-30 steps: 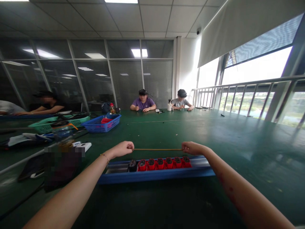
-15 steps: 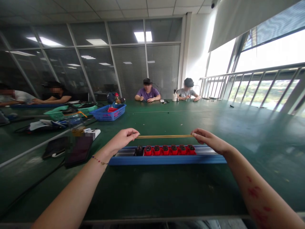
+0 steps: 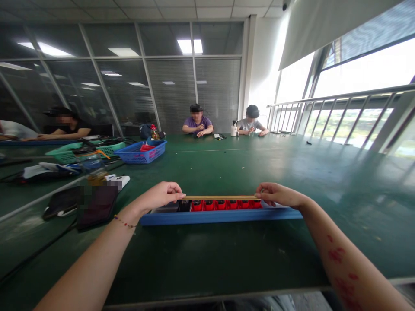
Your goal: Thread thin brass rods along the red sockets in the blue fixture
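Observation:
Between my hands a pair of thin brass-coloured strips (image 3: 220,197) is held level, side by side. My left hand (image 3: 166,192) pinches their left end between thumb and fingertips. At the right end, my right hand (image 3: 275,194) has the same kind of pinch. The strips lie just over the far side of a long blue channel (image 3: 223,218), crossing the tops of several red socket-like blocks (image 3: 220,205). A black block (image 3: 184,206) sits left of the red row, partly behind my left fingertips. Whether the strips touch the blocks I cannot tell.
Phones (image 3: 97,205) and a cable lie on the green table (image 3: 201,259) at my left. Beyond them stand a jar (image 3: 90,162), a blue basket (image 3: 141,153) and a green basket (image 3: 63,153). People (image 3: 198,123) sit along the far and left sides.
Both hands have lowered the strips toward the blue channel, so they now overlap the block tops. The view has shifted slightly. A person opposite has moved their hands.

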`<state>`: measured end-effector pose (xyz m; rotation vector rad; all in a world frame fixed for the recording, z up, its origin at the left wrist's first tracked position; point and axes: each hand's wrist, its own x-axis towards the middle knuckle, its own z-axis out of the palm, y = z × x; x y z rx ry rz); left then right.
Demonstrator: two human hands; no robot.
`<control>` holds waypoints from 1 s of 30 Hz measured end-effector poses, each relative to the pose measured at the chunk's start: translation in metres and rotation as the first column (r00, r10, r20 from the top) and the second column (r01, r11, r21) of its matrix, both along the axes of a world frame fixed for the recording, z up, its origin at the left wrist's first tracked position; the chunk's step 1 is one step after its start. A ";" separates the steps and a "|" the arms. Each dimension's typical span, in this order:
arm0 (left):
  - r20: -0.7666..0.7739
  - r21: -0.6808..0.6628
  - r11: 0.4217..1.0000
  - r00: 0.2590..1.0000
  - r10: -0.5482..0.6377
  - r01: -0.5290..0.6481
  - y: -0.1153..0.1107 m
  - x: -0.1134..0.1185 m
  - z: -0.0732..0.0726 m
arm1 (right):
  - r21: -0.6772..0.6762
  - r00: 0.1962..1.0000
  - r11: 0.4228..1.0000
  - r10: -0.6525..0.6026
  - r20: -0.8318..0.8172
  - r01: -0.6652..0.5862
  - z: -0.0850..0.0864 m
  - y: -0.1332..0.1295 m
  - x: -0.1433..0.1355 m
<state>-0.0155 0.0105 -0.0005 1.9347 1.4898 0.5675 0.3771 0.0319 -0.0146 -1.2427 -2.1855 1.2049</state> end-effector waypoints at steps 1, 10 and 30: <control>-0.011 -0.003 1.000 1.000 -0.006 0.006 0.001 0.000 -0.001 | 0.000 1.000 1.000 -0.001 -0.003 0.001 -0.001 0.000 0.000; -0.020 -0.067 0.994 0.996 -0.086 0.084 0.003 -0.002 -0.005 | 0.056 1.000 0.998 -0.004 0.006 0.004 -0.002 0.002 0.000; -0.148 -0.004 0.998 0.987 -0.057 0.057 0.001 -0.007 0.007 | 0.115 1.000 0.993 -0.001 -0.031 0.004 -0.002 0.002 -0.005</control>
